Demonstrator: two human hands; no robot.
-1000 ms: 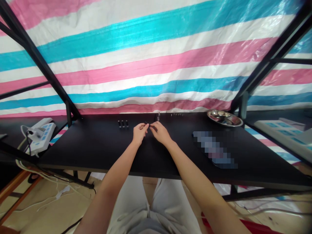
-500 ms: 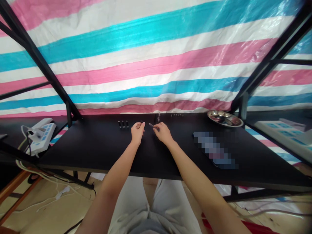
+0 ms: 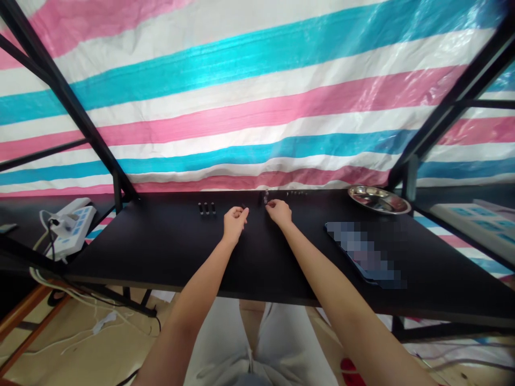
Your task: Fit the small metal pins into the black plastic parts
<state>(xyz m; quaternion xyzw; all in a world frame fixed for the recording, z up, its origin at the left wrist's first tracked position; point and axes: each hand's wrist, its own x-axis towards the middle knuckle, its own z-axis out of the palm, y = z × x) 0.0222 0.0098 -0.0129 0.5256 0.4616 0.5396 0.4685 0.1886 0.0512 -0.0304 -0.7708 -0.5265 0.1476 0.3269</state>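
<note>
My left hand (image 3: 235,224) is closed in a pinch on a small black cylinder (image 3: 243,206), whose tip shows above the fingers. My right hand (image 3: 280,213) reaches to the back of the black table (image 3: 161,241), its fingers pressed together beside some small clear pieces (image 3: 266,195). What those fingertips grip, if anything, is hidden. Left of my left hand, three short black cylinders with silvery ends (image 3: 206,208) stand or lie in a row; which, I cannot tell.
Several tiny clear pieces (image 3: 296,193) line the table's back edge. A round shiny metal plate (image 3: 378,206) sits at the back right, with a blurred-out flat object (image 3: 362,254) in front. A white power strip (image 3: 72,230) lies beyond the left frame. Striped sheeting (image 3: 241,107) hangs behind.
My right hand has moved slightly back to the small clear pieces; the slim greyish piece earlier at its fingertips no longer shows clearly. My hands are a little farther apart. The view has shifted slightly.
</note>
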